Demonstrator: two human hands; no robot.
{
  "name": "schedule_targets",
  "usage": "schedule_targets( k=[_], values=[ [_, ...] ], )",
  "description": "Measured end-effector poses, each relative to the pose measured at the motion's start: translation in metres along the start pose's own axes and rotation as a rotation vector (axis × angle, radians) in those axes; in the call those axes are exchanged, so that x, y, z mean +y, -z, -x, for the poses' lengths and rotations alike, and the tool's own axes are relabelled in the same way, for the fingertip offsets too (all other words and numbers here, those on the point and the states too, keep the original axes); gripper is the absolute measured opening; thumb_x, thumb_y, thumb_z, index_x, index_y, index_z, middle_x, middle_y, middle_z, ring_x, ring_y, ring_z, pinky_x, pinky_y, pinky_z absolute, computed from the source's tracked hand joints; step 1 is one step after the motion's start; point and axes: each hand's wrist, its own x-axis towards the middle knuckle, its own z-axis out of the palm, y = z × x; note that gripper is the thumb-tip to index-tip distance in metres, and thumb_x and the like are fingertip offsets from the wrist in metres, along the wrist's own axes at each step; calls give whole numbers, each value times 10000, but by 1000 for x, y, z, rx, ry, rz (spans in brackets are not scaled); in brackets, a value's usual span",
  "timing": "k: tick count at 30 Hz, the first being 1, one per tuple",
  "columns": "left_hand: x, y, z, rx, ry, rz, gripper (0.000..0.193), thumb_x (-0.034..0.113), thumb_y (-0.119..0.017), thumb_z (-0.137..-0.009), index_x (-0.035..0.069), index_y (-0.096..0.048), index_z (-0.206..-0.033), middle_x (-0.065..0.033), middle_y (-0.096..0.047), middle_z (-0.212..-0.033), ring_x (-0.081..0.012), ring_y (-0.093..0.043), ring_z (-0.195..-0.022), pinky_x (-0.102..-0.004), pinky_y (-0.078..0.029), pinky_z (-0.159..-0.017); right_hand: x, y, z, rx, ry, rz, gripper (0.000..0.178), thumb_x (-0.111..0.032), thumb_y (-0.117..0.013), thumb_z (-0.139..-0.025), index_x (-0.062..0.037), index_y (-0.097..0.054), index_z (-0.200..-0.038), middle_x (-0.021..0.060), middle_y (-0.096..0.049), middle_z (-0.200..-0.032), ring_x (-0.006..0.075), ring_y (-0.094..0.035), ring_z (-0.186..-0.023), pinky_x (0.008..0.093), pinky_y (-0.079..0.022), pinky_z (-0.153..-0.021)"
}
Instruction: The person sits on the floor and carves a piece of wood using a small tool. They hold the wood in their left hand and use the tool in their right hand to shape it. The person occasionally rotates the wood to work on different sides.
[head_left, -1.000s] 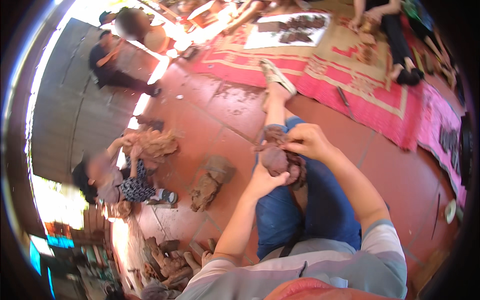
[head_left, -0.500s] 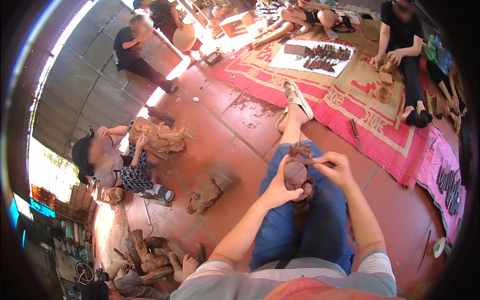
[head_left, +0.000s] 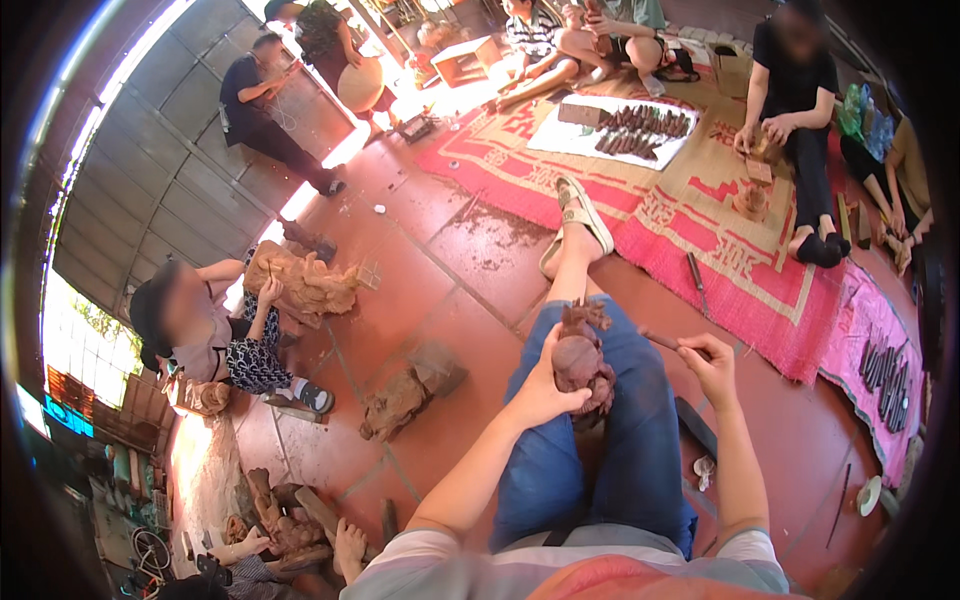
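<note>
On my thighs rests a reddish-brown carved wooden figure with a rounded middle and a jagged top. My left hand is wrapped round its left side, the thumb across the lower front. My right hand is off to the right, apart from the figure. Its fingers pinch a thin brown stick-like tool, which points left toward the carving. I cannot make out the tool's tip.
A larger carving lies on the tiled floor at left. Beyond it a seated person works on a pale carving. A red patterned mat spreads ahead. Several dark tools lie on a white cloth and a pink cloth.
My right hand has drawn away from the figure to the right, taking the stick-like tool with it. The left hand keeps its hold on the figure.
</note>
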Motion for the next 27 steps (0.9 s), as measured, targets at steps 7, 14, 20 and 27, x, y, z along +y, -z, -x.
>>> schedule_targets(
  k=[7, 14, 20, 27],
  values=[
    [0, -3, -4, -13, 15, -59, 1002, 82, -691, -688, 42, -17, -1427, -171, -393, -1316, -234, -383, -1246, -332, -314, -1031, -58, -90, -46, -216, 497, 346, 124, -96, -741, -704, -69, -697, -817, 44, -588, -629, 150, -551, -598, 262, -428, -538],
    [-2, 0, -1, -36, -23, -4, 989, 89, -697, -685, 34, -40, -1422, -170, -390, -1316, -232, -371, -1254, -336, -292, -1042, 4, -41, -25, 44, 502, 705, 133, -86, -741, -683, -80, -701, -810, 47, -637, -686, 175, -597, -630, 280, -449, -558],
    [-2, 0, 0, -11, -28, -62, 1007, 97, -709, -674, 37, -40, -1424, -181, -356, -1349, -240, -344, -1274, -335, -273, -1054, -5, -25, 15, 150, 29, 45, 129, -11, -694, -700, -63, -701, -818, 59, -644, -699, 154, -600, -633, 273, -460, -573],
    [-11, 2, -3, -17, -2, -41, 1012, 102, -712, -675, 20, -36, -1424, -205, -316, -1374, -252, -336, -1284, -325, -274, -1057, -63, -88, -35, -172, 532, 407, 123, -72, -734, -684, -66, -702, -802, 59, -638, -677, 178, -585, -610, 284, -445, -551]
  ],
)
